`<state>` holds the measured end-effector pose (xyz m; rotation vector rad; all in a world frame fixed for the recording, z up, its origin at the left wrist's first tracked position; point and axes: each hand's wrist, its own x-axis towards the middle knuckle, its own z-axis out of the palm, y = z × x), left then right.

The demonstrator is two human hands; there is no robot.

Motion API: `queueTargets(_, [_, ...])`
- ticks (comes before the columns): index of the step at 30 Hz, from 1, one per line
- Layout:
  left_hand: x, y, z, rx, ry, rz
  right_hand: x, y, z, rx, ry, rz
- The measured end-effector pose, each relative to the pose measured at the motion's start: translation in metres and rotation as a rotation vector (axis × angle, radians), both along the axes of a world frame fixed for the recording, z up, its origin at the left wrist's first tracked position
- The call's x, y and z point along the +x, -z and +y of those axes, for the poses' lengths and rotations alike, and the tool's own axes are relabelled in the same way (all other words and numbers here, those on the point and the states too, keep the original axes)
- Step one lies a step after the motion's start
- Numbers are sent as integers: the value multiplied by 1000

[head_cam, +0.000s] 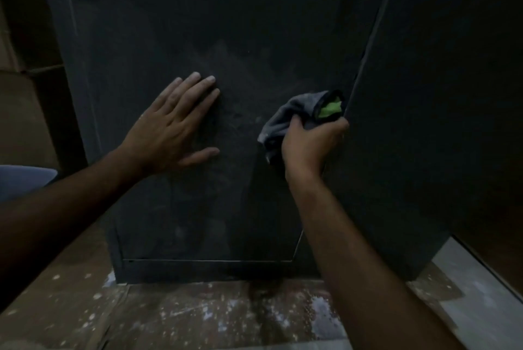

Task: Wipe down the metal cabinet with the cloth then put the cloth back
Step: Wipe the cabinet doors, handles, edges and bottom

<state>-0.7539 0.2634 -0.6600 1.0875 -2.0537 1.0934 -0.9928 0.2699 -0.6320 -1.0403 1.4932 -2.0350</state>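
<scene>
Wiping dusty metal cabinet [226,24] door. My right hand [308,145] grips grey-green cloth [285,120] at door's right edge. Left hand [169,128] flat, fingers straight, steadying door. Should press firm, rub dusty middle patch, go slow.

No readable text, label, brand, number or sign anywhere; view dim.
</scene>
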Motion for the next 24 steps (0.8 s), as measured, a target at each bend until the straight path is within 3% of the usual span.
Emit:
queueTargets(3, [9,-3,1,-30,-12,45,-13,17,4,-145,62,23])
queueTargets(6, [21,0,2,-62,-36,105,-29,-10,-6,-267,160,-14])
queueTargets(8, [28,4,1,-90,-56,123,-27,-36,-15,-404,295,147])
queueTargets(11, [34,11,-2,-96,-39,123,-8,-32,-33,-501,412,759])
queueTargets(15, [39,13,-12,-126,-26,111,-39,27,-42,-722,123,1782])
queueTargets(17, [37,17,-17,-163,-48,125,-76,24,-44,-743,80,2001])
queueTargets(20, [34,21,-22,-216,-75,135,-89,-12,-48,-634,257,1817])
queueTargets(24, [33,21,-24,-225,-91,130,-29,-28,-46,-572,351,1478])
